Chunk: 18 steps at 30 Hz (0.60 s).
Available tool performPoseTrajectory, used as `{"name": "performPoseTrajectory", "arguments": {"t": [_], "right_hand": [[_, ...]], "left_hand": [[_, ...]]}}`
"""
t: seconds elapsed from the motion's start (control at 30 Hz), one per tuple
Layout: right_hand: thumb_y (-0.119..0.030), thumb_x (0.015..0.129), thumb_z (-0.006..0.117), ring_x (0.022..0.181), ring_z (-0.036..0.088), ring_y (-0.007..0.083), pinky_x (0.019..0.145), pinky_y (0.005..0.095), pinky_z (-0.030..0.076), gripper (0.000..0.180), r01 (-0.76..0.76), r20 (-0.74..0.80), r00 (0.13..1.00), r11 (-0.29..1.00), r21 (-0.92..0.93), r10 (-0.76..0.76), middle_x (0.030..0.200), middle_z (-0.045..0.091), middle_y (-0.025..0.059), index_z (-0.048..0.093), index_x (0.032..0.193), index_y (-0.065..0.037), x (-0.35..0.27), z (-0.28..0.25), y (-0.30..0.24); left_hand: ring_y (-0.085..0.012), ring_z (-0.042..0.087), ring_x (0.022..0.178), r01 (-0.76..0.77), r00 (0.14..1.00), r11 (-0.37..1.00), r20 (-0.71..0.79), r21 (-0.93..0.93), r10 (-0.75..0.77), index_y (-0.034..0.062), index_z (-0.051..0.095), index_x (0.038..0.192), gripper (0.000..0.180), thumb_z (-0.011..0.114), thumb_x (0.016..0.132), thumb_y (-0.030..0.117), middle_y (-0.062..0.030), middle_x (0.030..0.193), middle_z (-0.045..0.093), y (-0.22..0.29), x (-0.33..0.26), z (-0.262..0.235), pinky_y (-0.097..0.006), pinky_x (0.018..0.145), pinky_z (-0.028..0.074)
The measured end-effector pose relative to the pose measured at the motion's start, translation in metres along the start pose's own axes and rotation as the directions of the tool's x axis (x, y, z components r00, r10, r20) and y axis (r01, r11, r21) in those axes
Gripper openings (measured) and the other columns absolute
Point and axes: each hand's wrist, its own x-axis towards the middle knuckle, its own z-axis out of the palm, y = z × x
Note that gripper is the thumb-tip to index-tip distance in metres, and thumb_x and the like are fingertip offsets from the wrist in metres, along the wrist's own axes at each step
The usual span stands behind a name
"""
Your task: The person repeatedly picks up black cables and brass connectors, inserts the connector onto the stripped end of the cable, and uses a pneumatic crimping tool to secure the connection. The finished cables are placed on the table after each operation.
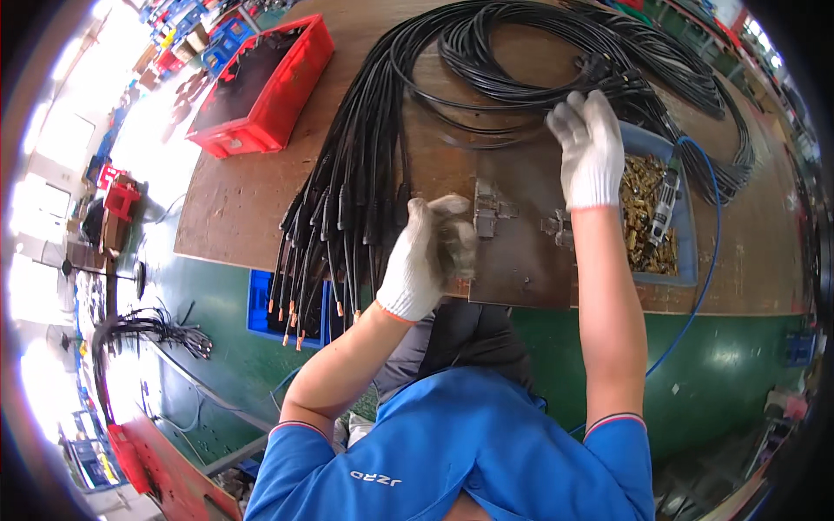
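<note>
My right hand (591,149), in a white knitted glove, is raised over the table with its fingers curled. A motion-blurred loop of black cable (486,139) runs up to these fingers, which seem closed on it. My left hand (426,256), gloved alike, is near the table's front edge; its fingers are bent and smeared by motion, so whether they hold anything is unclear. Right beside it lies a bundle of black cables (347,148), with copper-coloured ends hanging over the edge. Between my hands sits a dark metal plate (526,265) with small metal fixtures (488,210).
To the right, a grey-blue tray (686,252) holds brass-coloured parts (641,187) and a pen-shaped air tool (665,208) with a blue hose (717,217). More coiled cables (686,69) lie behind. A red crate (278,104) stands far left; a blue bin (261,300) is below the edge.
</note>
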Motion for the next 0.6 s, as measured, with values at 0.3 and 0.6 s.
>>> {"name": "performPoseTrajectory", "arguments": {"t": [0.3,0.6], "right_hand": [[-0.026,0.101,0.068,0.086,0.076,0.0314,0.08,0.0441,0.06,0.023,0.574,0.712,0.538,0.422,-0.701,0.451,0.103,0.078,0.013,0.076,0.115,-0.011,-0.141,-0.005,0.038],[-0.038,0.108,0.051,0.08,0.075,0.0411,0.07,0.057,0.057,0.028,0.775,0.495,0.21,0.166,-0.61,0.843,0.085,0.077,0.0169,0.06,0.119,-0.014,-0.195,0.024,0.078]], "left_hand": [[-0.0128,0.053,0.069,-0.44,0.868,0.89,-0.194,0.123,0.456,0.0117,0.067,0.119,0.048,0.054,0.111,0.057,0.0015,0.082,0.062,0.075,-0.021,-0.066,-0.028,0.06,0.042],[-0.012,0.057,0.066,-0.391,0.829,0.839,-0.25,0.378,0.5,0.0084,0.068,0.121,0.033,0.057,0.113,0.039,-0.0008,0.084,0.064,0.073,-0.02,-0.08,-0.028,0.057,0.044]]}}
